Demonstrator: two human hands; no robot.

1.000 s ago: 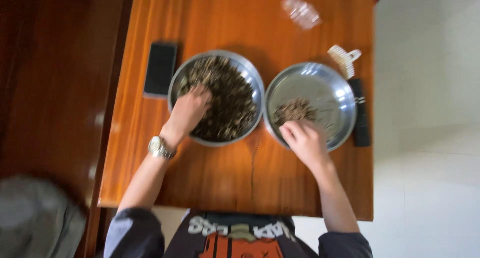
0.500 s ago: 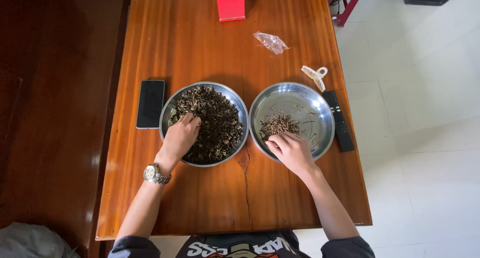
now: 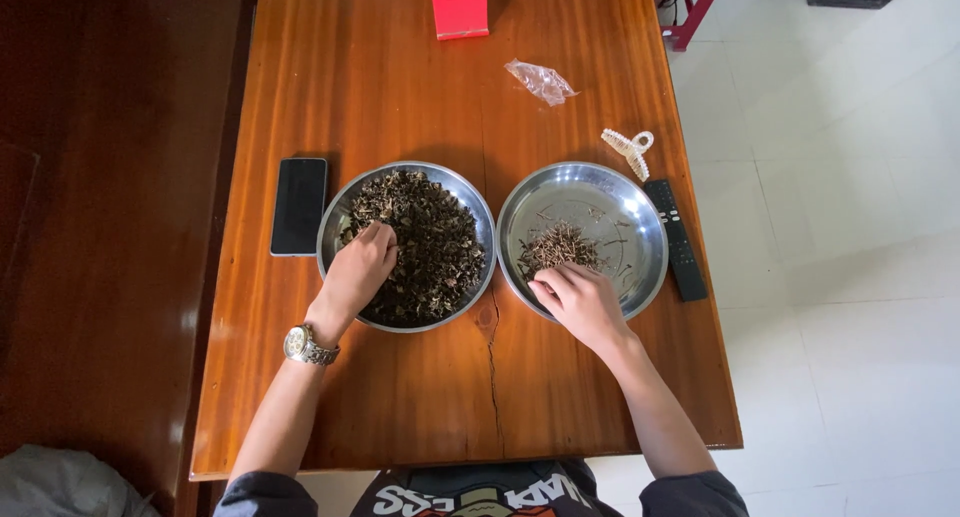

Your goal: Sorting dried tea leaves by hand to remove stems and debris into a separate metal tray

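Two round steel bowls stand side by side on a brown wooden table (image 3: 400, 97). The left bowl (image 3: 335, 222) is full of dark dried bits (image 3: 435, 242). My left hand (image 3: 358, 272), with a wristwatch (image 3: 308, 347) on the wrist, lies in that pile with its fingers curled into the bits. The right bowl (image 3: 640, 212) holds a small heap of thin brown stalks (image 3: 560, 245). My right hand (image 3: 580, 302) rests at that bowl's near side, fingers bent onto the edge of the heap. Whether either hand pinches any pieces is hidden.
A black phone (image 3: 299, 206) lies left of the left bowl. A black remote (image 3: 676, 239) lies right of the right bowl, a pale hair claw (image 3: 629, 149) beyond it. Farther back are a crumpled clear bag (image 3: 540, 80) and a red box (image 3: 460, 13). White floor tiles run along the right.
The view has tilted up, bringing the far end of the table and the red box into sight. Both hands stay in their bowls, barely shifted.
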